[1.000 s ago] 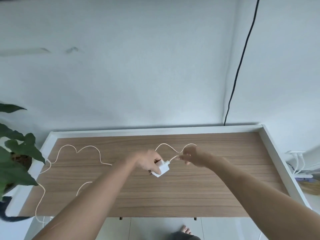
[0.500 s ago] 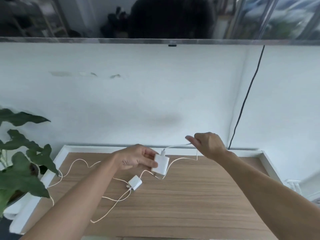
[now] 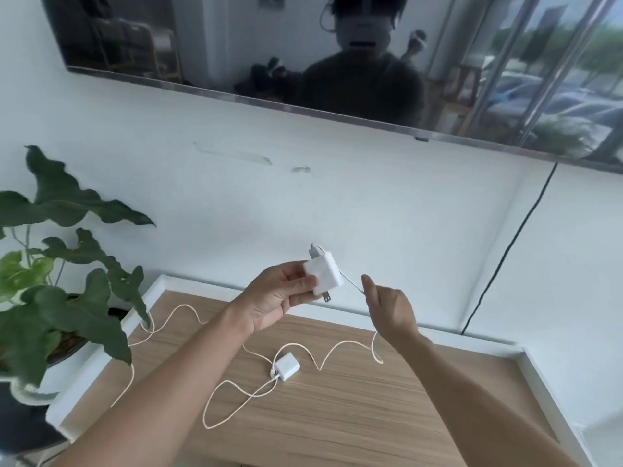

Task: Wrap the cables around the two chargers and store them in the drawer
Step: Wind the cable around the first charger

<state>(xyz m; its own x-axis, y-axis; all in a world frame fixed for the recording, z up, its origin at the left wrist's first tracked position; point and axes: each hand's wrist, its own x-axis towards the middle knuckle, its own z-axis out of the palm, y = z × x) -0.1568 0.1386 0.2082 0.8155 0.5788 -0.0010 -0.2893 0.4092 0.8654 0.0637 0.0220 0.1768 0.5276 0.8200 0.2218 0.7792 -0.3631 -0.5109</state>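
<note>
My left hand grips a white square charger raised above the table, its plug prongs pointing down and right. From the charger a thin white cable runs to my right hand, which pinches it just right of the charger. The cable then drops in loops onto the wood. A second, smaller white charger lies flat on the table below my hands, with its own cable curling loose to the left and front. No drawer is in view.
The wooden table has a raised white rim at the back and sides. A leafy potted plant stands at its left end. A dark screen hangs on the wall above, and a black cord runs down the wall at right.
My view has tilted upward. My left hand has lifted the charger higher off the table and turned it, and my right hand has swung down and right with the cable.
</note>
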